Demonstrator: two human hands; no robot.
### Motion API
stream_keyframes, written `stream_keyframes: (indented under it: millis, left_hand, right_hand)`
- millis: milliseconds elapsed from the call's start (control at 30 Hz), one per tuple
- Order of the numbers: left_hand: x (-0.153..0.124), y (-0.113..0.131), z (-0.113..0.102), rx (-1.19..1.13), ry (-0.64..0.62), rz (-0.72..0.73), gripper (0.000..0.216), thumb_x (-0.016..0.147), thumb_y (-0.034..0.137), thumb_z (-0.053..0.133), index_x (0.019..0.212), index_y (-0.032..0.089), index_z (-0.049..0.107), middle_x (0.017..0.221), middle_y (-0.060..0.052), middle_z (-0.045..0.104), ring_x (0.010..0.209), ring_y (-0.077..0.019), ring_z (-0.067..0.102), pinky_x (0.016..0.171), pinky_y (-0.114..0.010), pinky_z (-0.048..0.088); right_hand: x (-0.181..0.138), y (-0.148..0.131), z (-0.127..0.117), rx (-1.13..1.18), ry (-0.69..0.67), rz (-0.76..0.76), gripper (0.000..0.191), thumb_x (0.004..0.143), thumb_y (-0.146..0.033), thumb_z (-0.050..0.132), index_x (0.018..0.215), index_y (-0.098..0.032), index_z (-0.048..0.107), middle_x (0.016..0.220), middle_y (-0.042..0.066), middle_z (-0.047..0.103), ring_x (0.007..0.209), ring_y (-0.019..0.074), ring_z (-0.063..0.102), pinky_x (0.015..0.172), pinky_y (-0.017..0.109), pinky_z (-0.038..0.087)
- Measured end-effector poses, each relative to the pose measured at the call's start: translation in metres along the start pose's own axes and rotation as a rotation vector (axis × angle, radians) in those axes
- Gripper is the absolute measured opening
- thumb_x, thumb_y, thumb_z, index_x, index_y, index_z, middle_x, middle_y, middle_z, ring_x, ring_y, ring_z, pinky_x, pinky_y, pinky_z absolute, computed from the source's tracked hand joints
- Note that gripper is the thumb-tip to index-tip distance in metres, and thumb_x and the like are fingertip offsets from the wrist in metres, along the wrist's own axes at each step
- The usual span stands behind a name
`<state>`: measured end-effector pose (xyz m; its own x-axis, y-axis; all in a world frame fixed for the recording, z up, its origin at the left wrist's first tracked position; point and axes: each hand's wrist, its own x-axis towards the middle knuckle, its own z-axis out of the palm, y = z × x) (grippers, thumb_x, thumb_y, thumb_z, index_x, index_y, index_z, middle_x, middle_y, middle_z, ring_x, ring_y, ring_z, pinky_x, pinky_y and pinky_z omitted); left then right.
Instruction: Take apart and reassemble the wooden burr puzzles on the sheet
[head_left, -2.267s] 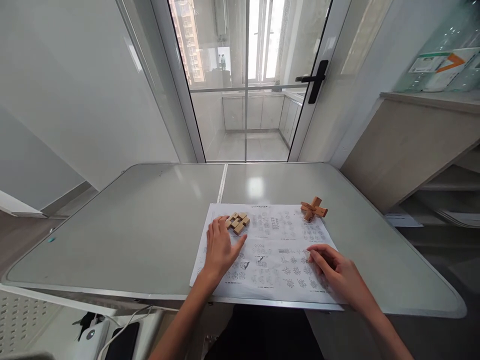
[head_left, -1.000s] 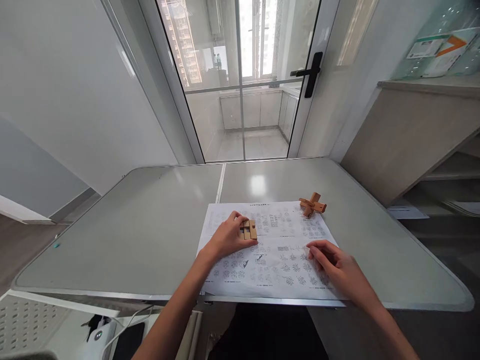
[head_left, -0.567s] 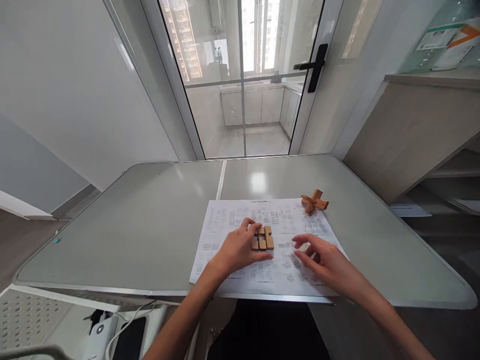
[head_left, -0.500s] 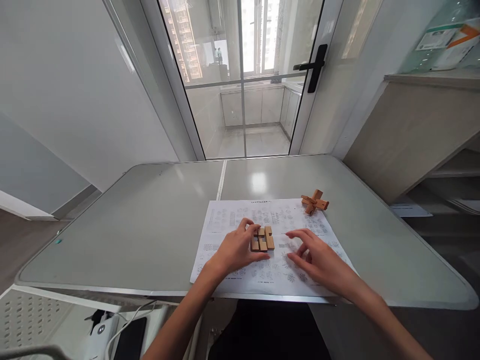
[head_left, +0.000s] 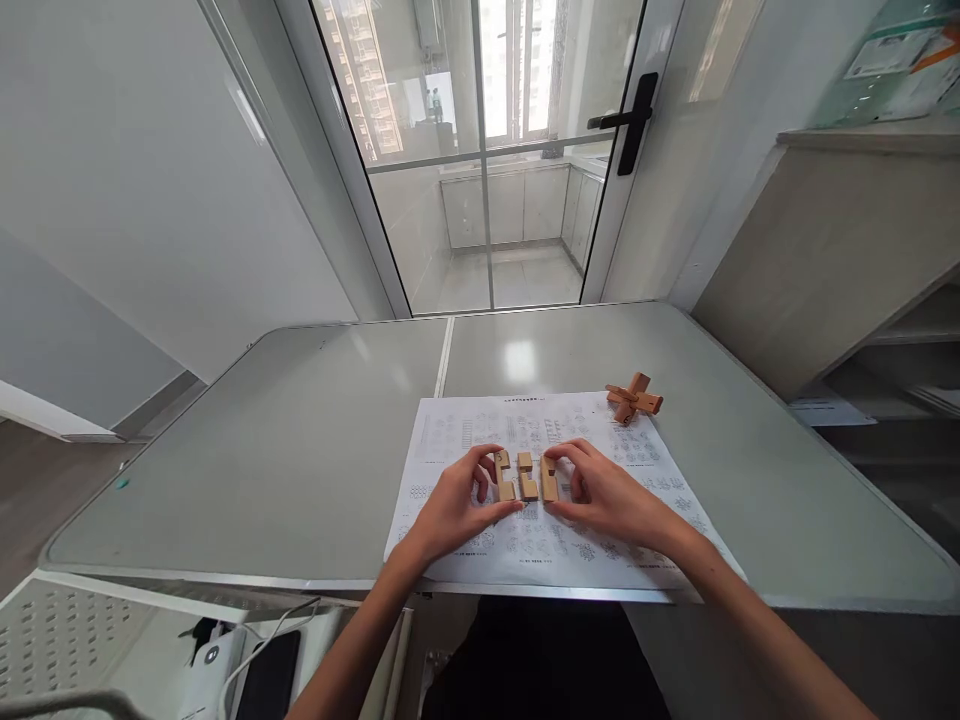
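Three notched wooden puzzle pieces stand side by side on the printed sheet [head_left: 450, 425], with narrow gaps between them. My left hand [head_left: 459, 500] is closed on the left wooden puzzle piece [head_left: 505, 490], thumb at its near end and fingers at its far end. The middle wooden puzzle piece [head_left: 529, 490] is untouched. Around the right wooden puzzle piece [head_left: 550, 488] my right hand [head_left: 604, 495] is closed the same way, from the right side. At the sheet's upper right corner sits an assembled wooden cross-shaped puzzle [head_left: 634, 398].
The grey table [head_left: 315, 450] spreads wide on both sides of the sheet. Behind it stands a glass door with a black handle [head_left: 635, 122]. A white cart [head_left: 82, 640] at lower left holds a dark phone [head_left: 268, 675] and a cable. Shelving [head_left: 840, 240] rises on the right.
My right hand has moved left and taken hold of the right piece. The three pieces, close together before, now stand apart. My view has shifted slightly.
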<state>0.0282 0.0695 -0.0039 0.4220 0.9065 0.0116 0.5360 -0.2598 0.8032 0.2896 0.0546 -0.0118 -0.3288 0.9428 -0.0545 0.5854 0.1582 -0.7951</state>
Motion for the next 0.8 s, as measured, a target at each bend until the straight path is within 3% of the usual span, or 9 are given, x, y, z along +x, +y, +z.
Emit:
stream_keyframes:
  millis: [133, 200, 333, 500, 667, 800]
  left_hand:
    - [-0.010, 0.004, 0.001, -0.052, 0.026, -0.034, 0.066, 0.080, 0.044, 0.083, 0.136, 0.026, 0.052, 0.094, 0.001, 0.063, 0.073, -0.0138, 0.056, 0.076, -0.030, 0.050]
    - [-0.013, 0.005, 0.002, -0.064, 0.029, -0.046, 0.066, 0.080, 0.041, 0.083, 0.136, 0.026, 0.052, 0.094, 0.001, 0.064, 0.073, -0.0137, 0.057, 0.075, -0.030, 0.049]
    - [-0.018, 0.007, 0.005, -0.127, 0.031, -0.049, 0.063, 0.082, 0.032, 0.080, 0.136, 0.027, 0.049, 0.104, -0.001, 0.067, 0.072, -0.0128, 0.059, 0.077, -0.031, 0.049]
    - [-0.030, 0.015, 0.011, -0.253, 0.070, -0.046, 0.065, 0.081, 0.025, 0.078, 0.137, 0.027, 0.046, 0.110, -0.003, 0.068, 0.075, -0.0134, 0.062, 0.080, -0.032, 0.050]
    - [-0.042, 0.019, 0.016, -0.361, 0.071, -0.055, 0.064, 0.079, 0.025, 0.078, 0.136, 0.026, 0.048, 0.108, -0.005, 0.069, 0.079, -0.0148, 0.063, 0.077, -0.031, 0.051]
    - [-0.047, 0.013, 0.021, -0.355, 0.065, -0.059, 0.066, 0.076, 0.017, 0.075, 0.136, 0.028, 0.049, 0.109, -0.004, 0.068, 0.079, -0.0148, 0.064, 0.075, -0.030, 0.051]
  right_hand:
    - [-0.008, 0.002, -0.001, 0.109, 0.027, 0.084, 0.055, 0.083, -0.041, 0.078, 0.132, -0.024, 0.059, 0.094, 0.003, 0.068, 0.074, 0.0189, 0.065, 0.067, 0.034, 0.055]
    - [-0.010, 0.001, 0.000, 0.118, 0.048, 0.104, 0.057, 0.083, -0.041, 0.077, 0.134, -0.024, 0.058, 0.091, 0.002, 0.069, 0.074, 0.0195, 0.066, 0.067, 0.035, 0.056]
    - [-0.013, -0.011, 0.003, 0.119, 0.100, 0.080, 0.055, 0.086, -0.037, 0.074, 0.135, -0.024, 0.054, 0.107, 0.006, 0.069, 0.083, 0.0209, 0.070, 0.077, 0.040, 0.061]
    - [-0.022, -0.038, 0.014, 0.227, 0.166, -0.062, 0.047, 0.087, -0.028, 0.068, 0.131, -0.027, 0.052, 0.134, 0.009, 0.058, 0.106, 0.0242, 0.071, 0.095, 0.045, 0.062]
    - [-0.034, -0.060, 0.026, 0.284, 0.164, -0.107, 0.052, 0.084, -0.030, 0.075, 0.131, -0.030, 0.052, 0.135, 0.008, 0.053, 0.103, 0.0233, 0.069, 0.095, 0.046, 0.063]
    - [-0.041, -0.074, 0.034, 0.243, 0.172, -0.079, 0.048, 0.081, -0.031, 0.079, 0.124, -0.030, 0.055, 0.126, 0.008, 0.059, 0.106, 0.0272, 0.066, 0.095, 0.048, 0.060]
